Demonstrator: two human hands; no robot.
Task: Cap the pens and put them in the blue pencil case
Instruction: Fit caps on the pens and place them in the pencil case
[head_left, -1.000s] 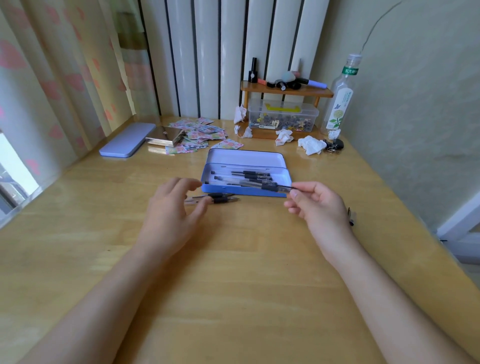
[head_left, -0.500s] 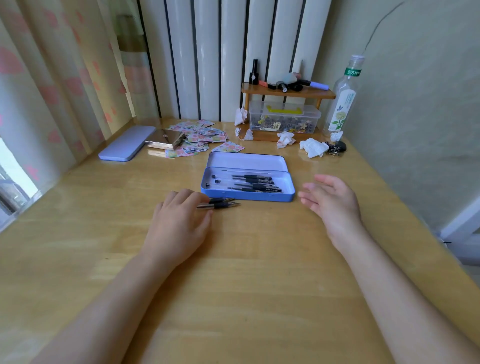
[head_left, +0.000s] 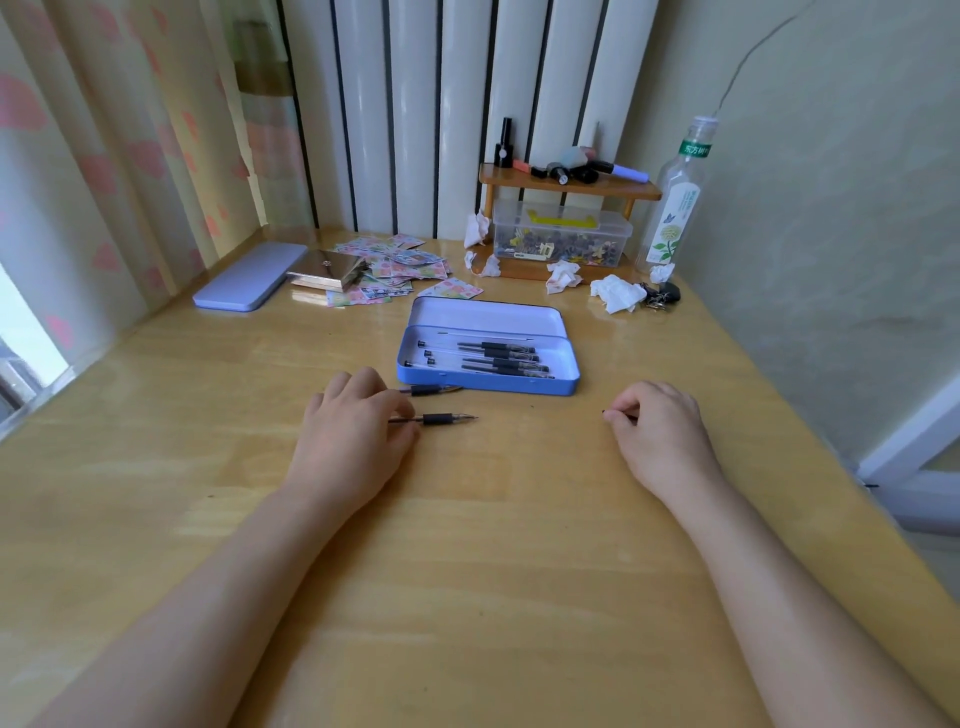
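The open blue pencil case lies on the wooden desk with several capped black pens inside. My left hand grips an uncapped pen by its rear end, tip pointing right, just above the desk. A second uncapped pen lies between that hand and the case's front wall. My right hand is curled to the right of the case, pinching a small dark pen cap in its fingertips; most of the cap is hidden.
A lilac case lid lies at the back left beside a metal box and scattered stickers. A small wooden shelf, a clear storage box, a bottle and crumpled tissues stand at the back right.
My right hand let a pen go into the case, drew back to the right and closed on a cap. My left hand took hold of one pen from the desk and pulled it nearer.
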